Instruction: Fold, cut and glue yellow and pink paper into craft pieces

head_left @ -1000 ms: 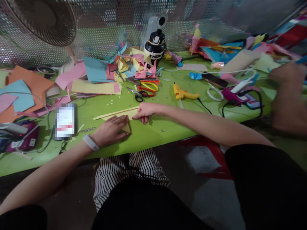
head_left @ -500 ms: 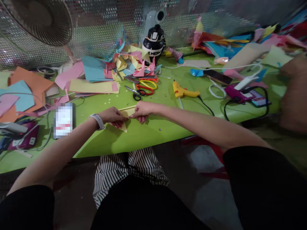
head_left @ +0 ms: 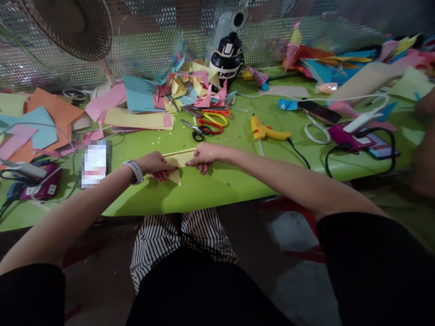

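A pale yellow paper (head_left: 180,159) with a folded upper edge is held just above the green table (head_left: 136,199), near its front edge. My left hand (head_left: 159,166) pinches the left part of the paper; a pointed corner hangs below its fingers. On the right side, my right hand (head_left: 203,157) grips the paper between thumb and curled fingers. Black-handled scissors (head_left: 198,132) lie just behind the hands, beside scissors with red and yellow handles (head_left: 217,121).
A yellow glue gun (head_left: 270,132) and a purple power strip (head_left: 350,137) lie to the right. At left are a phone (head_left: 94,164) and coloured paper sheets (head_left: 139,93). A black bottle (head_left: 227,61) stands behind. A person's blurred arm (head_left: 423,149) is at far right.
The view has shifted, so the table's objects appear further right. My hands have moved slightly apart, showing more of the yellow paper between them. The other person's arm has moved toward the right edge.
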`<state>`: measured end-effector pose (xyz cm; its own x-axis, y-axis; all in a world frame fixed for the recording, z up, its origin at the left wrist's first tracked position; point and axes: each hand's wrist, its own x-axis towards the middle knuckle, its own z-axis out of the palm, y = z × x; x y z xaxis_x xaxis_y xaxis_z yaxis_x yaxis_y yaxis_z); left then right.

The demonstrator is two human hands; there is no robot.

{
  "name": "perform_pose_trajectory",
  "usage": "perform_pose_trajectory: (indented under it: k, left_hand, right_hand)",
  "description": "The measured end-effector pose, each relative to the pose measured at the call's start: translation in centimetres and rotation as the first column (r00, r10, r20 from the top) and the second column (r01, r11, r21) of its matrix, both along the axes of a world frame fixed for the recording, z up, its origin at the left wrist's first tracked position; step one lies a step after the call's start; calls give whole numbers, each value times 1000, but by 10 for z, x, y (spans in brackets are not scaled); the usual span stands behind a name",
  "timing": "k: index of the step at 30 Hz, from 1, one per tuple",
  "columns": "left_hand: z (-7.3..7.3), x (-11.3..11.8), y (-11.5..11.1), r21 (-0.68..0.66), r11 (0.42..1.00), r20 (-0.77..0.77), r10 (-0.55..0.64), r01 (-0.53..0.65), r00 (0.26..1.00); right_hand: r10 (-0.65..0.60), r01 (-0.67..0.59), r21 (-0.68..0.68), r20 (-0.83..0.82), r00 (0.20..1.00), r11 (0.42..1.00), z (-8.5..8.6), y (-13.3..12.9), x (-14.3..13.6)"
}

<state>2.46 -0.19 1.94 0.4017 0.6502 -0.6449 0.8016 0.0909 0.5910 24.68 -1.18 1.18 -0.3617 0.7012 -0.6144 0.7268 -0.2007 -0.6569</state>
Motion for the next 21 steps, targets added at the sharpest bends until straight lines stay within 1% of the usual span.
perform_pose_trajectory:
  k: [2,3,4,5,6,7,8,9,10,11,12,13,15,17,19,21]
  left_hand:
    - [4,-7,-7,71,997,28,33,-35,999]
    - [5,-10,-12,139,988,60,64,-71,996]
    - [7,-13,-17,237,965,97,91,-112,991]
    - [7,-17,-23,363,920,133,108,-150,985]
    - [7,-20,-28,506,846,160,103,-171,982]
    - [5,-22,-32,639,750,174,76,-171,982]
    - [1,-25,-35,743,650,181,34,-159,983]
    - [-3,-26,-37,810,569,189,-18,-145,982]
    - [-8,-28,-37,845,518,197,-68,-134,978]
    - [-13,-29,-36,860,494,207,-107,-128,973]
    - [-18,-29,-35,862,491,215,-135,-123,967]
    - [-22,-30,-32,859,498,221,-152,-118,963]
    - [-29,-32,-28,846,522,230,-169,-110,958]
    - [-33,-34,-24,827,553,243,-183,-104,953]
    - [-35,-38,-22,810,580,249,-198,-91,948]
    - [-37,-41,-22,808,583,250,-220,-78,943]
  right_hand:
    - [2,-2,35,1,1000,999,3,-5,-1]
    - [2,-3,82,3,1000,997,6,-10,-2]
    - [4,-6,164,13,1000,986,8,-17,-3]
    - [14,-21,274,29,999,962,11,-24,-5]
    - [40,-58,409,53,998,911,14,-32,-7]
    - [85,-124,543,96,992,831,15,-41,-10]
    - [152,-215,639,152,977,739,16,-48,-13]
    - [217,-313,695,226,950,647,16,-55,-15]
    - [269,-407,717,306,913,566,15,-61,-18]
    - [309,-487,714,378,873,503,14,-65,-21]
    - [331,-548,702,438,836,455,12,-67,-23]
    - [340,-591,688,484,806,422,9,-67,-25]
    - [338,-635,672,538,772,380,4,-66,-28]
    - [319,-651,677,568,759,343,0,-64,-29]
    - [297,-644,702,573,764,302,-5,-63,-29]
    - [281,-624,736,560,779,264,-10,-62,-28]
